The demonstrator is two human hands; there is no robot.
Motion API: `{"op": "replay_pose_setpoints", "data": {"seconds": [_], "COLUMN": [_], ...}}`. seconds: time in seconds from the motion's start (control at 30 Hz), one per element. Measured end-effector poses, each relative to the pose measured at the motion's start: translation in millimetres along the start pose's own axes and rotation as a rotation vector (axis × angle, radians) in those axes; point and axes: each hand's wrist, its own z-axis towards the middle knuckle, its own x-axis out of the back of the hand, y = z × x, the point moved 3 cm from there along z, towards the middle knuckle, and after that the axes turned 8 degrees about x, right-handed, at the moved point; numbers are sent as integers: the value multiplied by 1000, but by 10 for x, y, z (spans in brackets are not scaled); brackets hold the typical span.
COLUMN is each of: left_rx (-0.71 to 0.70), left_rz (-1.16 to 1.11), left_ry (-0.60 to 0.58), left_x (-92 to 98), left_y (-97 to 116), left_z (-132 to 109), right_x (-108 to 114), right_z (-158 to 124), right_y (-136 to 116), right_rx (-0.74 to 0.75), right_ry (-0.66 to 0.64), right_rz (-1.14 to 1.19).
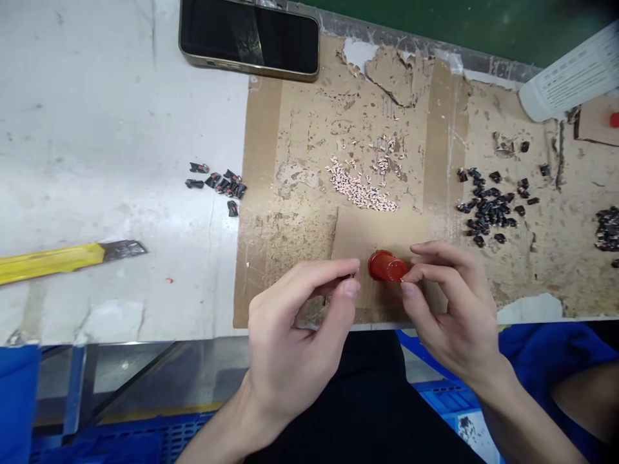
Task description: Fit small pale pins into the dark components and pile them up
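My left hand (309, 316) is closed in a pinch on a small black part (349, 276), mostly hidden between thumb and forefinger. To its right, a small red cup (384, 265) stands on a piece of cardboard (353, 235). My right hand (447, 303) pinches at the near right side of the cup's rim. A tiny light piece seems to be at those fingertips, too small to name. Beyond the cup lies a heap of tiny copper-coloured pieces (360, 189). Small black parts (488, 209) are scattered on the right, and several black parts with orange inside (225, 183) lie on the left.
A phone (251, 38) lies at the back. A yellow utility knife (58, 259) rests at the left. At the back right is a white bottle (570, 74). More black parts (608, 229) lie at the far right, near another person's arm (587, 399). Blue crates (111, 444) sit below the table.
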Motion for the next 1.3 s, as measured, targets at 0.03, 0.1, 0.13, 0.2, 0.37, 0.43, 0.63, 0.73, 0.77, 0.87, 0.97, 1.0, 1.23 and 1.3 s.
{"op": "replay_pose_setpoints", "data": {"seconds": [0.03, 0.1, 0.13, 0.2, 0.37, 0.43, 0.63, 0.73, 0.77, 0.87, 0.97, 1.0, 1.23, 1.3], "left_rx": [-3, -14, -21, -15, 224, 299, 386, 409, 413, 427, 435, 439, 406, 397], "left_rz": [-5, -14, -16, -26, -280, -405, -536, -568, -572, -577, -592, -592, -512, -486], "left_ry": [-3, -1, 5, -2, -232, -321, -470, -473, -473, -473, -477, -479, -470, -468], "left_x": [4, 15, 18, 9, -185, -292, -480, -486, -483, -475, -468, -467, -424, -404], "left_y": [-1, 5, 13, 40, 117, 157, 228, 240, 244, 251, 255, 255, 273, 281], "left_z": [0, 5, 10, 24, 52, 52, 55, 52, 51, 47, 46, 45, 57, 64], "right_x": [-5, -5, 3, 37, 134, 159, 236, 263, 267, 267, 262, 259, 285, 305], "right_z": [-3, -9, -11, -11, 0, -7, -68, -66, -61, -43, -33, -30, 7, 23], "right_y": [3, 2, -2, -16, -59, -80, -119, -137, -142, -157, -180, -187, -167, -149], "right_rx": [0, -11, -28, -97, -421, -501, -542, -515, -507, -495, -481, -478, -412, -343], "right_ry": [2, 17, 33, 76, 131, 126, 78, 66, 64, 60, 54, 51, 8, 4], "right_rz": [0, 23, 52, 156, 672, 857, 966, 946, 943, 961, 990, 1001, 898, 823]}}
